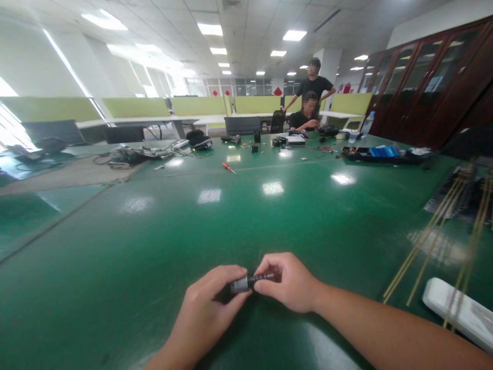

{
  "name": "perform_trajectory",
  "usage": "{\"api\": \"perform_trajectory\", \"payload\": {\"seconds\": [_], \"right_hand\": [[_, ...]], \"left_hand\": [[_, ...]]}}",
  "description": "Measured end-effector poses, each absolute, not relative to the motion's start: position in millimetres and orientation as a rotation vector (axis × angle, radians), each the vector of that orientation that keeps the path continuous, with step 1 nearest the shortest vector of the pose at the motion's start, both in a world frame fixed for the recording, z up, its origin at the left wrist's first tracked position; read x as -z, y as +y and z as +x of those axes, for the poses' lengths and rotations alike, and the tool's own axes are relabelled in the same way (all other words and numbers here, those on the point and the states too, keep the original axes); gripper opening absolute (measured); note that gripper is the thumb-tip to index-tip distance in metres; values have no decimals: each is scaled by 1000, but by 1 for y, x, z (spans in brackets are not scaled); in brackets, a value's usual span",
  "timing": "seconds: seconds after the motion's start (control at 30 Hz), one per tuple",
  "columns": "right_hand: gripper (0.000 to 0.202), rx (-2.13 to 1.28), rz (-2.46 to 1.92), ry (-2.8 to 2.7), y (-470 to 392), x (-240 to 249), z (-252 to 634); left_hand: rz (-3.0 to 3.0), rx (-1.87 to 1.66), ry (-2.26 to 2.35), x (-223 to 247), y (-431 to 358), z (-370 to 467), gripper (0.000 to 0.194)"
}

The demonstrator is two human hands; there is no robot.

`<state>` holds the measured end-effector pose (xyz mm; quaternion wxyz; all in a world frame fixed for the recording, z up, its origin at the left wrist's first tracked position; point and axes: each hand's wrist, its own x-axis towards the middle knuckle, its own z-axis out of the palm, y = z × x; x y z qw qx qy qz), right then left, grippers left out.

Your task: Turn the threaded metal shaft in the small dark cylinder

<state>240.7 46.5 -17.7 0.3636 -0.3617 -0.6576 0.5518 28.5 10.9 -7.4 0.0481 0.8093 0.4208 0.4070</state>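
Observation:
Low in the middle of the head view, both hands meet over the green table on a small metal part. One end is a grey cylinder (240, 284) with a black collar, and a thin, dark grooved stem (264, 277) runs out of it to the right. My left hand (210, 298) is closed around the cylinder, thumb below and fingers above. My right hand (289, 281) pinches the stem between thumb and fingers, close to the collar. The part lies roughly level; curled fingers hide some of the stem's far end.
A red screwdriver (228, 167) lies farther up the green table (162, 231). Thin yellowish sticks (427, 236) and a white case (458, 308) are at right. Electronics, a black tray (381, 158) and a bottle (368, 123) line the far side, where two people are.

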Motion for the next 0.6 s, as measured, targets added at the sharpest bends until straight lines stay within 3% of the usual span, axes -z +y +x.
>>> {"api": "perform_trajectory", "payload": {"seconds": [0.6], "right_hand": [[10,-1410,-924,-1693,47,18,241]], "left_hand": [[2467,-1252,1291,7,12,28,20]]}}
